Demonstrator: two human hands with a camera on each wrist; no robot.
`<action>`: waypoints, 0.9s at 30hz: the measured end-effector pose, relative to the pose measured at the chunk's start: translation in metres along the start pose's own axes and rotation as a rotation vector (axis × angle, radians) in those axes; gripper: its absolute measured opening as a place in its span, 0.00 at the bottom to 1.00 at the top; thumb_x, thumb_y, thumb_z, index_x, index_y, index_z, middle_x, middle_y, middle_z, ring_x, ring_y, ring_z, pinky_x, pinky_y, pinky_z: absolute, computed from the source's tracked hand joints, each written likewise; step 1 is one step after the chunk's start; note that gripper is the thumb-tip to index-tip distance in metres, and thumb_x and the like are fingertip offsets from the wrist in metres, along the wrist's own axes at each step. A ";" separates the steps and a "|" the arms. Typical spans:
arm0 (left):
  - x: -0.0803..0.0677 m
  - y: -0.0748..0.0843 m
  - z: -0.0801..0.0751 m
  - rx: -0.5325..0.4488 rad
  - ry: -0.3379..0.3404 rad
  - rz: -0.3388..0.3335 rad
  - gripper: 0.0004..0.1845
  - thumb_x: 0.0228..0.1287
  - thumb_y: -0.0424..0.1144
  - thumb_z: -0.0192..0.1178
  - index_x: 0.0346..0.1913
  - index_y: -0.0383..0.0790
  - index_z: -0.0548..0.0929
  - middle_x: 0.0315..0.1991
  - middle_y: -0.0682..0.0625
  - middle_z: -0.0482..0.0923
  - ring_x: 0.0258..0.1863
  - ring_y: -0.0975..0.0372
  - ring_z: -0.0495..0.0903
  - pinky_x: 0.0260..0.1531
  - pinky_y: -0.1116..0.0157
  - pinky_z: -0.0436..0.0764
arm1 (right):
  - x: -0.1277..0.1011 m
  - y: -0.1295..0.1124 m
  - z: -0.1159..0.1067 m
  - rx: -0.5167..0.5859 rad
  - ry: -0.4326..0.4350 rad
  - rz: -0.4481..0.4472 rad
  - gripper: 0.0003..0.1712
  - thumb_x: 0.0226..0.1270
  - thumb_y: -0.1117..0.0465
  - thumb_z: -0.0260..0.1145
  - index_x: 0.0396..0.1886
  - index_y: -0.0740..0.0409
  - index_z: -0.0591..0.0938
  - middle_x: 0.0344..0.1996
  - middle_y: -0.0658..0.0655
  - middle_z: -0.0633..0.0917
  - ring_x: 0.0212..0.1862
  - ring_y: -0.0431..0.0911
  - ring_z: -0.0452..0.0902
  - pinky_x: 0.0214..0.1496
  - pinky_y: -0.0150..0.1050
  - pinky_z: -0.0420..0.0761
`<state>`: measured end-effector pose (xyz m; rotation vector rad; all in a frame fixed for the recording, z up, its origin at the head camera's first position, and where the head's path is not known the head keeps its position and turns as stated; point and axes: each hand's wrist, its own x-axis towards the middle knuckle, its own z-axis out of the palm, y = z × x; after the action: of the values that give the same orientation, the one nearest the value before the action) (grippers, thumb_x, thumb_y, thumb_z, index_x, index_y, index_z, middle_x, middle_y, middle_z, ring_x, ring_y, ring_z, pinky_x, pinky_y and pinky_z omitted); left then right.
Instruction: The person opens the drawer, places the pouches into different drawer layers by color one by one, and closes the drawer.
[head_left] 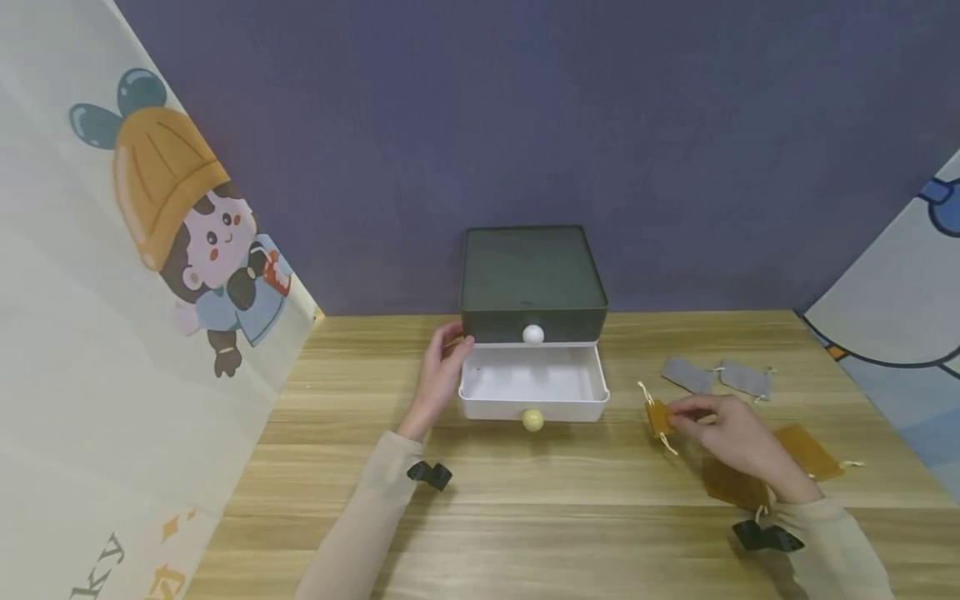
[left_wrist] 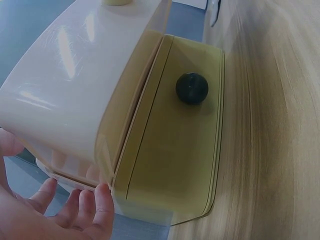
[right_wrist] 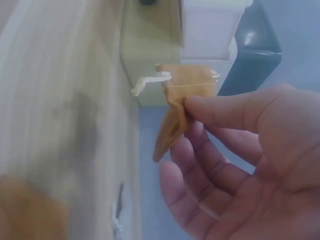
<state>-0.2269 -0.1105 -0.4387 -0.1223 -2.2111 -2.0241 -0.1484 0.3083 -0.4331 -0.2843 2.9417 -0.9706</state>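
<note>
Wood-grain bench [head_left: 525, 517] fills the lower part of the head view, backed by a dark purple wall [head_left: 525, 108], with a cartoon-printed panel [head_left: 112, 292] on the left and another panel [head_left: 900, 317] on the right. At the back centre of the bench stands a small drawer unit [head_left: 534, 279] with a dark green top section and a white knob [head_left: 533, 335]. Its lower white drawer [head_left: 533, 385] is pulled out toward the person, its inside bare white, with a pale yellow knob [head_left: 533, 419] on its front.

The person's left hand [head_left: 438, 375] rests against the left side of the drawer unit, fingers fairly straight and touching its corner where the drawer meets the green section; it grips nothing. The left wrist view shows the fingertips [left_wrist: 102, 200] pressed on the edge of the unit.

The right hand [head_left: 731, 437] is to the right of the drawer, just above the bench. It pinches a small mustard-yellow drawstring pouch [head_left: 657, 417] between thumb and fingers; the right wrist view shows the pouch [right_wrist: 182, 102] hanging folded from the thumb tip, its white cord trailing to the left.

Two more yellow pouches [head_left: 806, 454] lie flat on the bench under and beside the right wrist. Two grey pouches [head_left: 720, 377] lie side by side beyond them, nearer the wall.
</note>
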 end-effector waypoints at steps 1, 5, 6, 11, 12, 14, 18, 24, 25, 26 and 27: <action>0.001 0.001 0.000 -0.002 0.003 -0.001 0.27 0.79 0.41 0.58 0.75 0.32 0.71 0.73 0.34 0.73 0.68 0.41 0.76 0.71 0.43 0.75 | 0.001 -0.003 -0.002 0.005 0.003 -0.003 0.13 0.73 0.56 0.73 0.50 0.58 0.91 0.42 0.54 0.93 0.43 0.41 0.85 0.40 0.32 0.83; 0.003 0.004 0.001 -0.006 0.008 -0.004 0.27 0.79 0.41 0.58 0.74 0.33 0.71 0.73 0.34 0.74 0.67 0.42 0.76 0.70 0.44 0.76 | 0.004 -0.013 -0.012 0.028 0.023 -0.027 0.11 0.72 0.60 0.73 0.49 0.60 0.91 0.43 0.57 0.92 0.40 0.33 0.83 0.39 0.30 0.86; 0.003 0.004 0.000 -0.007 0.009 -0.007 0.27 0.79 0.41 0.58 0.74 0.33 0.71 0.72 0.34 0.74 0.67 0.42 0.76 0.70 0.44 0.76 | 0.005 -0.016 -0.015 0.025 0.033 -0.036 0.10 0.72 0.61 0.74 0.49 0.60 0.91 0.42 0.57 0.92 0.40 0.31 0.83 0.39 0.30 0.86; 0.004 0.009 -0.002 -0.017 0.019 -0.021 0.28 0.79 0.41 0.59 0.75 0.35 0.71 0.73 0.36 0.74 0.67 0.43 0.76 0.71 0.45 0.76 | 0.010 -0.029 -0.027 0.003 0.052 -0.073 0.09 0.72 0.62 0.74 0.47 0.59 0.91 0.42 0.57 0.93 0.40 0.30 0.83 0.39 0.30 0.86; 0.005 0.010 -0.003 -0.021 0.021 -0.024 0.28 0.79 0.42 0.59 0.75 0.35 0.71 0.73 0.36 0.74 0.67 0.43 0.76 0.71 0.45 0.76 | 0.011 -0.033 -0.029 0.002 0.053 -0.073 0.09 0.72 0.61 0.74 0.47 0.59 0.91 0.42 0.57 0.93 0.40 0.32 0.84 0.39 0.30 0.86; 0.005 0.010 -0.004 -0.023 0.020 -0.027 0.28 0.79 0.42 0.59 0.75 0.35 0.71 0.73 0.37 0.74 0.68 0.43 0.76 0.71 0.45 0.75 | 0.012 -0.038 -0.030 0.008 0.049 -0.073 0.09 0.72 0.61 0.73 0.47 0.58 0.92 0.44 0.58 0.93 0.40 0.37 0.87 0.39 0.30 0.86; 0.006 0.009 -0.004 -0.021 0.017 -0.022 0.28 0.79 0.42 0.58 0.75 0.35 0.71 0.73 0.36 0.74 0.67 0.43 0.76 0.70 0.44 0.76 | 0.012 -0.048 -0.032 0.020 0.043 -0.070 0.09 0.73 0.59 0.73 0.48 0.57 0.92 0.46 0.60 0.93 0.39 0.42 0.89 0.38 0.30 0.86; 0.005 0.008 -0.003 -0.010 0.021 -0.025 0.27 0.79 0.42 0.58 0.75 0.35 0.72 0.73 0.35 0.74 0.67 0.42 0.76 0.70 0.44 0.76 | 0.014 -0.060 -0.035 0.034 0.048 -0.094 0.09 0.73 0.61 0.73 0.48 0.58 0.92 0.45 0.60 0.93 0.37 0.38 0.88 0.37 0.31 0.86; 0.005 0.008 -0.003 -0.011 0.022 -0.026 0.27 0.79 0.42 0.58 0.74 0.35 0.72 0.73 0.35 0.74 0.67 0.42 0.76 0.69 0.44 0.76 | 0.015 -0.062 -0.036 0.040 0.048 -0.097 0.09 0.73 0.61 0.73 0.48 0.59 0.92 0.45 0.60 0.93 0.36 0.38 0.88 0.37 0.31 0.86; 0.005 0.008 -0.003 -0.011 0.023 -0.025 0.27 0.79 0.42 0.58 0.74 0.35 0.72 0.73 0.35 0.74 0.67 0.42 0.76 0.69 0.44 0.77 | 0.015 -0.064 -0.036 0.045 0.047 -0.098 0.09 0.73 0.61 0.73 0.48 0.59 0.92 0.45 0.61 0.93 0.36 0.38 0.88 0.36 0.31 0.86; 0.006 0.008 -0.003 -0.012 0.023 -0.027 0.27 0.79 0.42 0.58 0.74 0.35 0.72 0.73 0.36 0.74 0.67 0.42 0.76 0.69 0.44 0.76 | 0.016 -0.066 -0.037 0.049 0.045 -0.097 0.10 0.73 0.61 0.73 0.48 0.60 0.92 0.45 0.61 0.93 0.36 0.38 0.87 0.36 0.31 0.86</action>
<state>-0.2310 -0.1129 -0.4298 -0.0706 -2.1981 -2.0423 -0.1562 0.2749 -0.3637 -0.4123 2.9634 -1.0734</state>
